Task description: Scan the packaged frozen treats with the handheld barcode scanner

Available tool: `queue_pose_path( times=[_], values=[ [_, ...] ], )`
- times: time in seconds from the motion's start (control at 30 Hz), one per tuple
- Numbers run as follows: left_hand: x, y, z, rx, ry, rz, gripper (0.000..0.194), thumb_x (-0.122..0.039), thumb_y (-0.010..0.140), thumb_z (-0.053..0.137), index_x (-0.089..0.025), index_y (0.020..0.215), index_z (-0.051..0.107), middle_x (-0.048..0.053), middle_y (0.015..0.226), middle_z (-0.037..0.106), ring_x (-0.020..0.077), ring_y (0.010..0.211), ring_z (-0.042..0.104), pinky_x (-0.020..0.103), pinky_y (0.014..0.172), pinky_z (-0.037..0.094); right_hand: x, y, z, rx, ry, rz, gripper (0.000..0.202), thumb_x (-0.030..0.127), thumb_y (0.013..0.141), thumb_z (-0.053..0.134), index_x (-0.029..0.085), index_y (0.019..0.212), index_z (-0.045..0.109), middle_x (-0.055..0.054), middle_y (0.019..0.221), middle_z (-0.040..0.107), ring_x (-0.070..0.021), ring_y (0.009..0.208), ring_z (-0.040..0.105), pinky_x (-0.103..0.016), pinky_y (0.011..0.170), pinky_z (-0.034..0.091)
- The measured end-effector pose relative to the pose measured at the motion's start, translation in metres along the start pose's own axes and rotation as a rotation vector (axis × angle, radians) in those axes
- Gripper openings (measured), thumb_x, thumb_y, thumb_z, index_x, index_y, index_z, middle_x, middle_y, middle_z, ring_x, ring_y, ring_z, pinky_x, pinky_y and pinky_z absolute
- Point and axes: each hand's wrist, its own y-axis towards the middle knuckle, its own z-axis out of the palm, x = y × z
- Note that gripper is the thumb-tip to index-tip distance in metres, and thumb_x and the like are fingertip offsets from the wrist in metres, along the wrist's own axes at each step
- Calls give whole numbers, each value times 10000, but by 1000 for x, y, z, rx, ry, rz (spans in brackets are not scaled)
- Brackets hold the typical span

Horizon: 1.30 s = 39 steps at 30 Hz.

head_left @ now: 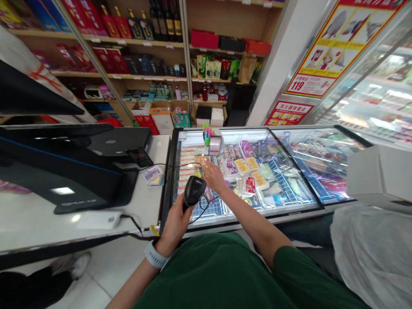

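My left hand (176, 223), with a pale watch strap on its wrist, is closed round the handle of a black barcode scanner (195, 189). The scanner is held over the glass-topped freezer (199, 219), its head tilted up. Just beyond the scanner, my right hand (213, 177) reaches over the freezer glass. Its fingers are bent together at a thin black cable (180, 165); what they grip, if anything, is too small to make out. Right of this hand are several flat yellow packs (252, 163) and a red-labelled pack (249, 185). I cannot tell whether they lie on or under the glass.
On the left, a white counter (151, 210) carries a black checkout terminal (86, 171), a phone-like device (139, 157) and small flat packs (152, 175). A clear tub (216, 143) stands at the freezer's back edge. Stocked shelves (144, 77) rise behind; a white box (380, 174) is at right.
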Motion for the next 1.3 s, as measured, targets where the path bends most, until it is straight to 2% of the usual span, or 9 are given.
queue_pose_path(
  times=[0.13, 0.27, 0.37, 0.57, 0.87, 0.97, 1.1, 1.2, 1.3],
  values=[
    [5, -12, -12, -55, -11, -26, 393, -306, 859, 521, -154, 1220, 544, 112, 1183, 642, 249, 1114, 590, 374, 980, 444, 50, 58, 54, 255, 213, -53, 519, 372, 896, 557, 171, 1367, 474, -127, 1383, 518, -249, 1293, 453, -385, 1092, 332],
    [14, -24, -24, -103, -9, -58, 393, -303, 859, 527, -159, 1224, 544, 111, 1185, 646, 249, 1120, 591, 374, 986, 444, 94, 104, 97, 353, 386, 209, 569, 485, 895, 530, 141, 1346, 476, -139, 1287, 596, -241, 1175, 571, -333, 996, 430],
    [21, -31, -34, -134, -17, -73, 393, -292, 859, 524, -162, 1229, 541, 112, 1214, 635, 247, 1148, 577, 376, 1004, 435, 116, 129, 116, 384, 457, 288, 612, 517, 845, 592, 160, 1329, 483, -132, 1264, 612, -257, 1136, 597, -329, 948, 457],
    [28, -42, -51, -214, -40, -161, 443, -325, 863, 517, -133, 1262, 508, 139, 1252, 609, 256, 1167, 559, 407, 1026, 419, 135, 158, 135, 456, 440, 257, 876, 552, 673, 746, 162, 1386, 420, -142, 1291, 586, -285, 1170, 570, -331, 946, 453],
    [30, -40, -55, -215, -6, -141, 406, -324, 856, 523, -158, 1227, 533, 118, 1216, 628, 245, 1141, 570, 391, 1009, 432, 135, 156, 138, 390, 509, 305, 485, 311, 688, 767, 220, 1147, 640, -53, 1167, 662, -227, 1070, 620, -289, 923, 460],
    [28, -39, -52, -212, 10, -134, 419, -337, 849, 526, -154, 1226, 532, 122, 1201, 637, 253, 1142, 573, 400, 1009, 432, 129, 154, 131, 366, 644, 431, 360, 242, 667, 765, 219, 1018, 689, -17, 912, 708, -194, 859, 659, -267, 783, 495],
    [20, -35, -48, -190, 26, -132, 401, -345, 834, 530, -145, 1181, 548, 126, 1169, 649, 264, 1116, 588, 403, 987, 446, 114, 146, 114, 411, 1022, 653, 106, 193, 701, 711, 176, 800, 676, 42, 525, 564, -114, 498, 543, -223, 549, 457],
    [14, -31, -43, -169, 23, -119, 405, -361, 832, 527, -135, 1167, 549, 128, 1154, 655, 264, 1097, 597, 394, 976, 452, 95, 129, 95, 385, 1148, 720, 26, 155, 749, 635, 169, 760, 617, 52, 512, 541, -82, 441, 503, -210, 524, 462],
    [9, -24, -35, -128, 18, -73, 417, -366, 833, 527, -137, 1182, 543, 122, 1142, 658, 260, 1081, 603, 386, 965, 457, 66, 102, 72, 277, 1152, 761, 96, 129, 749, 605, 177, 826, 571, 44, 567, 576, -96, 497, 571, -224, 569, 505]
  ],
)
